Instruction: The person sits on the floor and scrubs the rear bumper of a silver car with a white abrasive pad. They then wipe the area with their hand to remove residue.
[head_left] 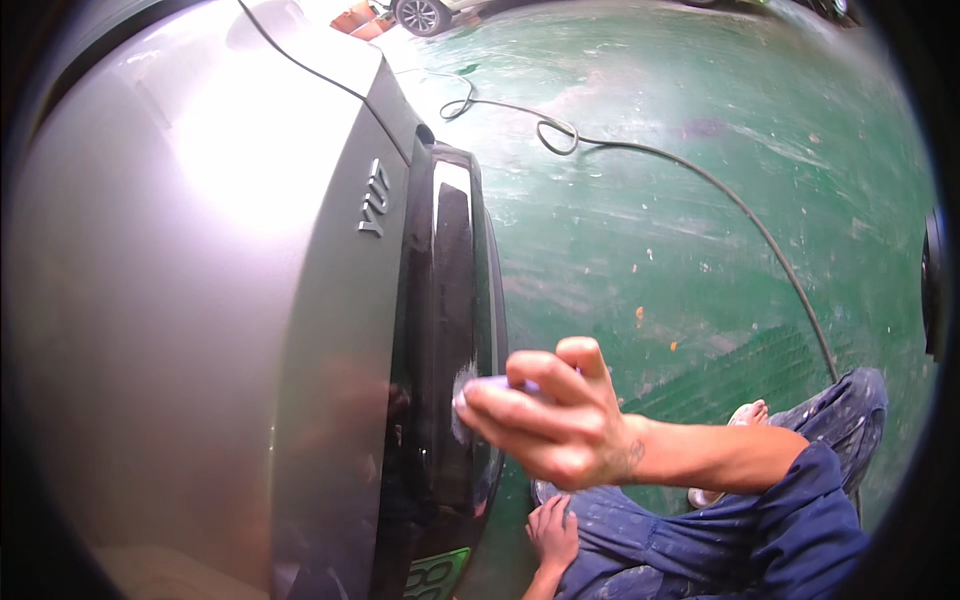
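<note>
My right hand point(555, 415) reaches in from the right, its fingers pinched on a small pale purple pad point(492, 382), mostly hidden by the fingers. The pad's edge meets the dark bumper section point(425, 400) of a grey car. A whitish scuffed patch point(461, 428) shows on the dark surface right by my fingertips. Lower down, my left hand point(553, 530) lies flat on my blue trousers with nothing in it. The car's smooth grey body panel point(190, 350) fills the left side, with raised silver lettering point(374, 198) near its edge.
A long dark hose point(700, 170) curls over the worn green floor point(620, 240) and runs down beside my knee. My sandalled foot point(748, 413) stands on the floor. A green number plate point(437, 575) sits low on the bumper. Another car's wheel point(422, 15) shows at the far top.
</note>
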